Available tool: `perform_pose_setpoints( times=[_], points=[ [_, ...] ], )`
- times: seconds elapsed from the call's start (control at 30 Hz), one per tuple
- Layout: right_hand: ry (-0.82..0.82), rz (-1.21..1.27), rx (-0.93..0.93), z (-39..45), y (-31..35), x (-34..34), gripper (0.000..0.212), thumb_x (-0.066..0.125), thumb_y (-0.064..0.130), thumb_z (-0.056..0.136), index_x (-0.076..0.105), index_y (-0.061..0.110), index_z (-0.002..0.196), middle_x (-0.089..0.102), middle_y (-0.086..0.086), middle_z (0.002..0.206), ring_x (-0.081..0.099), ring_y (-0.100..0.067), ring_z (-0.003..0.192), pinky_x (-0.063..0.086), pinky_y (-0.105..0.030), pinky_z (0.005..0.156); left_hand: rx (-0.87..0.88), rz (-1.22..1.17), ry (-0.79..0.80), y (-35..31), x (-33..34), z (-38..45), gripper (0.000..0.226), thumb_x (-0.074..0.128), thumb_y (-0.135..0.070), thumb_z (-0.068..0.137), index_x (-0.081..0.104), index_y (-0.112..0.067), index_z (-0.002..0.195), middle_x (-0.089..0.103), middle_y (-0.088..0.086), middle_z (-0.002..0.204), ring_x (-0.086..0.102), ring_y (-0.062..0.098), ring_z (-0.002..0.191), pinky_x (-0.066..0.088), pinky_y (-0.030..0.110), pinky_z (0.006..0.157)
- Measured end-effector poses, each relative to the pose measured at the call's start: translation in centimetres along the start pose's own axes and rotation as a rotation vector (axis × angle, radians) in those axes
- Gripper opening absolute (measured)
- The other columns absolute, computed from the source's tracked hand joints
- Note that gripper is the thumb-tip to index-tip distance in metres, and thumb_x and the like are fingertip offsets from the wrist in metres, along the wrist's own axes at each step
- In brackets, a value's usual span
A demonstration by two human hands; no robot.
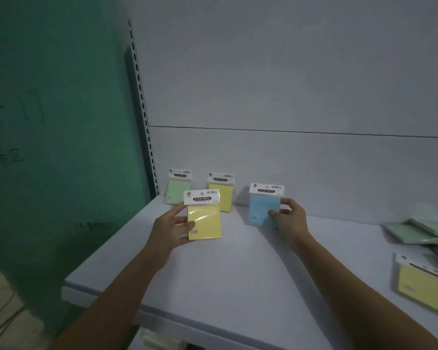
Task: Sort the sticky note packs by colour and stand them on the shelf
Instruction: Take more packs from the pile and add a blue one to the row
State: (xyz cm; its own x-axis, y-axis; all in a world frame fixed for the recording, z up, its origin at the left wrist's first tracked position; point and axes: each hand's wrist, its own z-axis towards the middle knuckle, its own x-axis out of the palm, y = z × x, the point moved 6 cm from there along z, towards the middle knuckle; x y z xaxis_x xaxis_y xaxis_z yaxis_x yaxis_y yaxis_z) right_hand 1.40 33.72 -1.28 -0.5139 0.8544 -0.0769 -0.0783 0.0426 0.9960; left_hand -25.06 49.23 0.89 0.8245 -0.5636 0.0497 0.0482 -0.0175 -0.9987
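My left hand (171, 227) grips a yellow sticky note pack (204, 218) by its left edge and holds it upright above the shelf (225, 269). My right hand (288, 216) pinches the right edge of a blue pack (262, 207), which stands upright with its bottom edge at the shelf surface, a little in front of the back panel. A green pack (178, 186) leans against the back wall at the far left. Another yellow pack (221, 192) stands to the right of it, partly behind the held yellow one.
A loose heap of green packs (420, 229) lies flat at the right of the shelf, with a yellow pack (425, 286) in front near the right edge. A slotted metal upright (142, 109) and a green wall (56, 122) bound the shelf on the left.
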Motion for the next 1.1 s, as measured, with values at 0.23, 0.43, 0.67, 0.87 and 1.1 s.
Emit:
perform_pose_setpoints(
  times=[0.23,0.43,0.67,0.87,1.1],
  points=[
    [-0.183,-0.145,-0.057,3.9,-0.7,-0.1,0.023,0.068,0.011,0.085,0.056,0.009,0.105,0.064,-0.006,0.098,0.062,-0.02,0.089,0.052,-0.033,0.081,0.061,-0.037,0.062,-0.1,1.8,6.1,0.046,0.061,0.011,0.085,0.063,-0.031,0.102,0.066,0.01,0.097,0.067,0.025,0.083,0.06,0.028,0.062],
    [-0.229,-0.206,-0.137,4.0,-0.8,0.6,0.018,0.065,0.011,0.086,0.055,0.012,0.101,0.061,0.001,0.092,0.059,-0.017,0.086,0.042,-0.026,0.075,0.062,-0.043,0.108,-0.1,3.2,9.2,0.051,0.058,0.013,0.085,0.057,-0.026,0.118,0.065,0.007,0.092,0.065,0.021,0.08,0.059,0.03,0.066],
    [-0.289,-0.255,-0.148,4.2,-1.4,0.4,0.026,0.07,0.02,0.082,0.055,0.015,0.102,0.064,0.0,0.093,0.062,-0.018,0.086,0.051,-0.033,0.078,0.124,0.0,0.026,1.0,3.8,11.5,0.043,0.063,0.016,0.079,0.059,-0.011,0.113,0.067,0.008,0.091,0.067,0.01,0.068,0.056,0.027,0.067],
    [-0.292,-0.204,-0.16,4.2,-1.3,0.4,0.024,0.064,0.023,0.087,0.054,0.013,0.106,0.061,0.002,0.095,0.059,-0.016,0.087,0.047,-0.025,0.074,0.155,0.087,-0.089,2.3,3.4,12.8,0.03,0.068,0.01,0.078,0.064,-0.01,0.1,0.066,0.001,0.083,0.063,0.008,0.07,0.052,0.019,0.068],
    [-0.363,-0.166,-0.124,4.7,-1.7,-0.3,0.017,0.046,0.024,0.095,0.053,0.012,0.105,0.061,-0.002,0.1,0.059,-0.022,0.096,0.046,-0.034,0.081,0.199,0.188,-0.137,3.1,3.5,14.2,0.028,0.069,0.007,0.078,0.066,-0.009,0.101,0.064,-0.001,0.079,0.062,0.01,0.068,0.055,0.021,0.068]
  ],
)
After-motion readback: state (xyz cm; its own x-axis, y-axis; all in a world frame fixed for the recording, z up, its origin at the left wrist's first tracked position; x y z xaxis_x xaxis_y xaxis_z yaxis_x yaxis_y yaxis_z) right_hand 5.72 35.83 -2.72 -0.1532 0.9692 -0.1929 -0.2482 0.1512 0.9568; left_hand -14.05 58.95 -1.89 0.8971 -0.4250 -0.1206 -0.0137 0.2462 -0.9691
